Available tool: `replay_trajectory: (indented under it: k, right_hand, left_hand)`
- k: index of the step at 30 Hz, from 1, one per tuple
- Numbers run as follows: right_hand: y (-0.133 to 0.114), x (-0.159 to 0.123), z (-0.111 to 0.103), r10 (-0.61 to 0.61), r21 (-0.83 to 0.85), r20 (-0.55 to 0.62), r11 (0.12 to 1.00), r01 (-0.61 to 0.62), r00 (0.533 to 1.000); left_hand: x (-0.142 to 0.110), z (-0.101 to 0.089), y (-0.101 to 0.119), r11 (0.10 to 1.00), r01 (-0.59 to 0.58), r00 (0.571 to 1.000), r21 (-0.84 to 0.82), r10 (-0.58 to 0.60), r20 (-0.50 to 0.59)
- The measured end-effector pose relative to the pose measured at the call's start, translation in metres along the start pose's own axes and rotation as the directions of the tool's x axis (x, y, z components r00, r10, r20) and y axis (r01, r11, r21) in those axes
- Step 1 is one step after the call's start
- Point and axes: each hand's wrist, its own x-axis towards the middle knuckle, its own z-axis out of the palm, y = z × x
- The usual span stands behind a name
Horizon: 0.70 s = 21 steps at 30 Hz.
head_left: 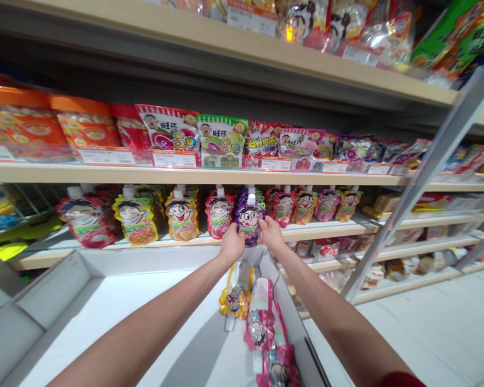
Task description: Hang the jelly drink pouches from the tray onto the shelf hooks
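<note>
Both my arms reach forward to a shop shelf point(185, 240). My left hand point(231, 244) and my right hand point(271, 234) are both closed on a purple spouted drink pouch point(249, 219) with a cartoon face, standing at the shelf's front edge. It stands in a row with a red pouch point(219, 213), an orange pouch point(182, 214) and a yellow pouch point(136, 219). Below my hands an open white cardboard box point(56, 290) holds a yellow pouch point(236, 296) and pink pouches point(260, 317) lying at its right side.
The shelf above carries candy bags point(221, 141) with price tags point(175, 159), and orange-lidded tubs point(86, 129) at the left. More pouches point(306, 206) continue rightward. A grey metal ladder rail point(423, 166) leans against the shelves at the right. Pale floor tiles point(439, 322) lie at the lower right.
</note>
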Motion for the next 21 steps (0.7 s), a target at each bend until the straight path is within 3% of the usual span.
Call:
replay_trajectory:
  k: [5,12,21]
  right_hand:
    - [0.003,0.012,0.002,0.015,-0.031,-0.052,0.999,-0.016,0.999]
    - [0.003,0.033,0.0,0.013,-0.127,-0.099,0.992,-0.026,0.995]
    - [0.016,0.05,0.011,0.011,-0.165,-0.129,0.986,-0.033,0.992]
  left_hand:
    - [0.005,0.0,0.01,0.99,-0.01,1.0,0.14,0.014,-0.025]
    - [0.013,0.008,0.019,0.988,0.036,0.999,0.149,-0.032,-0.032]
    - [0.028,0.009,0.013,0.983,0.024,0.999,0.184,-0.016,-0.045]
